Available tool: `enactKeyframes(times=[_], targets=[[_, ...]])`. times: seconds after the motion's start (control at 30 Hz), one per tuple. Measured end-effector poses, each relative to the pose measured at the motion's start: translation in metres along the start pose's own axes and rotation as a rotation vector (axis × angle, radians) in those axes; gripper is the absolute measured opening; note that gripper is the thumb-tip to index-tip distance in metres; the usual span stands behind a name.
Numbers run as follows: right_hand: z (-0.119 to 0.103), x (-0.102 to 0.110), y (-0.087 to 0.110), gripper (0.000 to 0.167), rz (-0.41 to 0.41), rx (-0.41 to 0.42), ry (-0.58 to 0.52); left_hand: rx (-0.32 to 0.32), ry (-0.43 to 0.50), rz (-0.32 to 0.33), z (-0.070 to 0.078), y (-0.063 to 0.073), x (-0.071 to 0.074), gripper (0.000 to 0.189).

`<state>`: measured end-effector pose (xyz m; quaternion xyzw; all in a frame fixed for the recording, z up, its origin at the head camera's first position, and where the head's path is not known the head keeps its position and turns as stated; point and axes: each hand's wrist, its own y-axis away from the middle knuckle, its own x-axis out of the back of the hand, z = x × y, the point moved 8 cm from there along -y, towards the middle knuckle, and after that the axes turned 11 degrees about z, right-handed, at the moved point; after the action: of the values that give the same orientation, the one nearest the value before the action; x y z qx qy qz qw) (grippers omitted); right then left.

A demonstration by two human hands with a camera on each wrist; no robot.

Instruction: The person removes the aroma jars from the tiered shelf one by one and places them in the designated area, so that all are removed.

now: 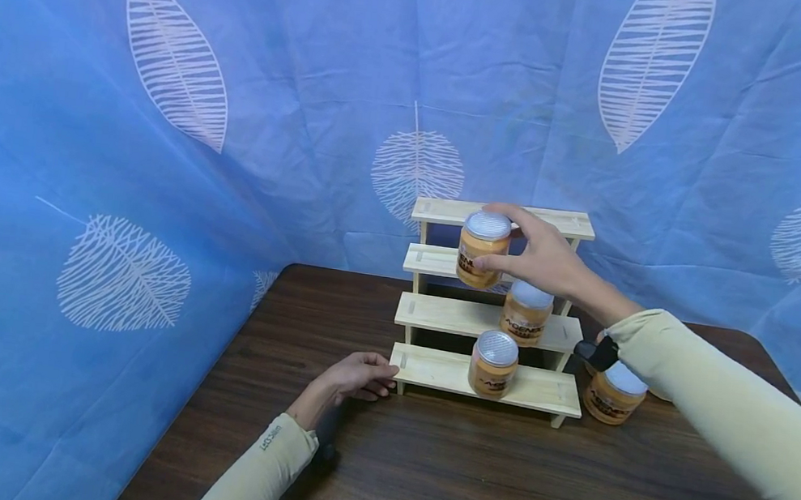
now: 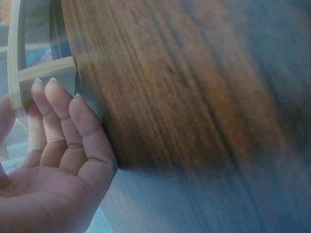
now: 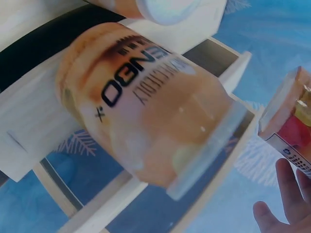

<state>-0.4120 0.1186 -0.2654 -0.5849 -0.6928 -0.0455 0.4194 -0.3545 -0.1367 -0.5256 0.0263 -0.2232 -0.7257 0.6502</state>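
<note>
My right hand [image 1: 539, 252] grips an orange jar [image 1: 476, 258] with a clear ridged lid, thumb and fingers on its sides. This jar overlaps the upper steps of the pale wooden tiered stand [image 1: 441, 313]; in the right wrist view the held jar [image 3: 286, 128] shows at the right edge. One similar jar [image 1: 492, 374] stands on the lowest step, and another labelled jar [image 1: 525, 322] on the step above, large in the right wrist view. At the left end of the lowest step my left hand [image 1: 358, 376] holds the board between thumb and fingers.
To the stand's right, another orange jar [image 1: 612, 398] stands on the dark wooden table [image 1: 464, 477], with more partly hidden behind the right wrist's black band [image 1: 598, 352]. A blue cloth with white leaf prints [image 1: 312, 110] hangs behind and left of the table.
</note>
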Motion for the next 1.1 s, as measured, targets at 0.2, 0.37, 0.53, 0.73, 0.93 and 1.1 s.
enactKeyframes(times=[0.2,0.37,0.53,0.73,0.93,1.1], targets=[[0.0,0.018,0.003,0.075,0.03,-0.024,-0.015,-0.004,0.0,-0.002,0.001,0.0,0.0,0.025],[0.001,0.032,0.009,0.075,0.045,-0.058,-0.031,0.002,0.003,-0.011,0.001,0.0,-0.001,0.024],[0.003,0.042,0.013,0.073,0.068,-0.046,-0.021,0.002,0.005,-0.012,0.001,0.001,0.0,0.023],[0.007,0.045,0.02,0.069,0.079,-0.025,0.019,0.002,0.006,-0.01,-0.001,0.001,0.0,0.024],[0.013,0.047,0.024,0.069,0.073,-0.047,0.012,0.004,0.017,-0.011,-0.002,0.001,-0.001,0.022],[0.017,0.051,0.026,0.071,0.071,-0.075,0.013,0.005,0.02,-0.012,-0.001,0.001,-0.001,0.022]])
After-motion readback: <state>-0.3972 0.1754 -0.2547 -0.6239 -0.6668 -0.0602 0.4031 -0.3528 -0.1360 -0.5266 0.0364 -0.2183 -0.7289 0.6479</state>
